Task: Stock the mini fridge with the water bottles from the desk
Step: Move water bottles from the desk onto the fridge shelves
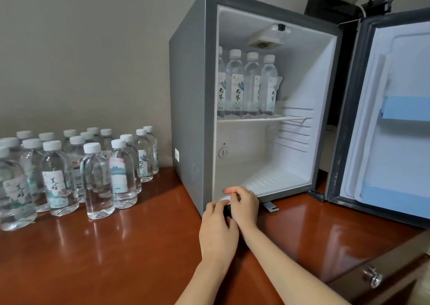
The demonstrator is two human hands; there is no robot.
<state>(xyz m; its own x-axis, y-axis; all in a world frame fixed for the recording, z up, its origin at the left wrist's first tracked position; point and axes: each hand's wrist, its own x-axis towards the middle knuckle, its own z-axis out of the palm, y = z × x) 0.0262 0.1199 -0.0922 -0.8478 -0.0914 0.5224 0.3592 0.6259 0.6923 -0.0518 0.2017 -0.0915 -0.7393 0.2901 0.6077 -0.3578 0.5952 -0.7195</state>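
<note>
- Head view: the mini fridge (190,95) stood at the back of the bench (139,246), its door (395,118) swung wide to the right.
- Four shelved bottles (247,86) stood upright in a row on the left part of the wire shelf (293,118). No bottle showed in the compartment below.
- Many water bottles (76,165) stood clustered by the bench's left edge, apart from the fridge, so I judged most of the stocking was left to do.
- The left grip (218,232) and right grip (243,202) sat close together at the fridge's lower front lip, fingers bent, holding no bottle. Whether they clasped the lip could not be told.
</note>
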